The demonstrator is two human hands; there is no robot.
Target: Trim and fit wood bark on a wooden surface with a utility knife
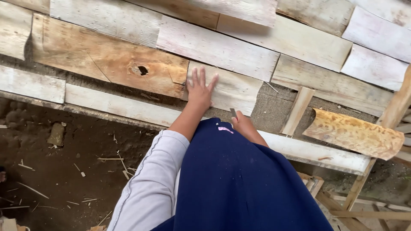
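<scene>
Pale, whitewashed wood: a short plank (231, 87) lies among overlapping boards laid like rough shingles, just right of a brown board with a dark knot hole (128, 64). The person's left hand (200, 89) rests flat on the short plank's left end, fingers spread and straight, palm down. This grip is fully open; it presses the plank and clasps nothing.

The right hand (243, 125) sits lower and nearer the body, partly hidden behind a dark blue garment (239, 179). It seems to pinch a small grey object (233, 112), perhaps a nail, between thumb and fingers, but how tightly the fingers close cannot be told.

To do this step well, a judgement only: the flat palm should keep the plank from sliding and its edge flush with the brown board, with the fingers kept clear of wherever the small object is set down.

Further out, a long pale rail (124, 107) runs below the planks, and beyond it a narrow wooden slat (298, 110) stands tilted. A curved, mottled yellow piece of bark-like wood (355, 134) lies to the right. Dark soil (55, 171) scattered with wood splinters lies at lower left.
</scene>
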